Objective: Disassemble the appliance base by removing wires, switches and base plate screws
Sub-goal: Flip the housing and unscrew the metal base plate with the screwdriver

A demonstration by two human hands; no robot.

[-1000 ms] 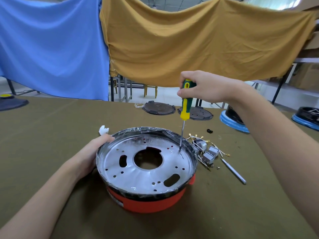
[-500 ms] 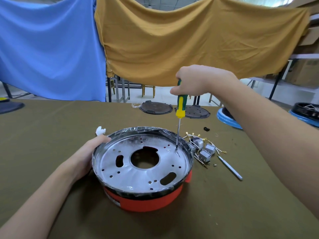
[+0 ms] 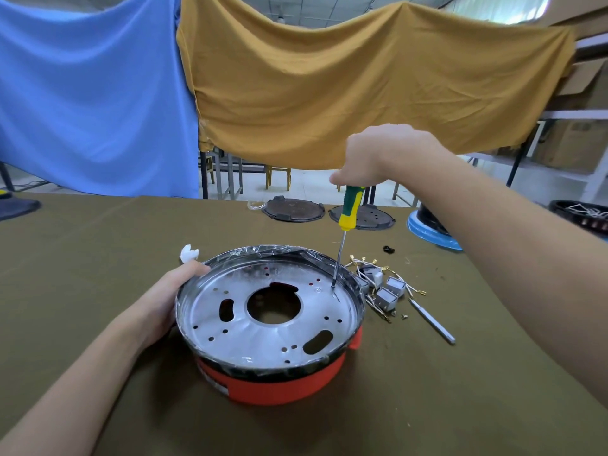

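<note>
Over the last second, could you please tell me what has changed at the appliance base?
The right hand has turned on the screwdriver handle, now covering its top. The tip stays on the silver base plate, and the left hand still holds the rim.

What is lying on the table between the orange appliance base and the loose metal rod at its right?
In the head view, removed switches with wires lie between the appliance base and metal rod.
</note>
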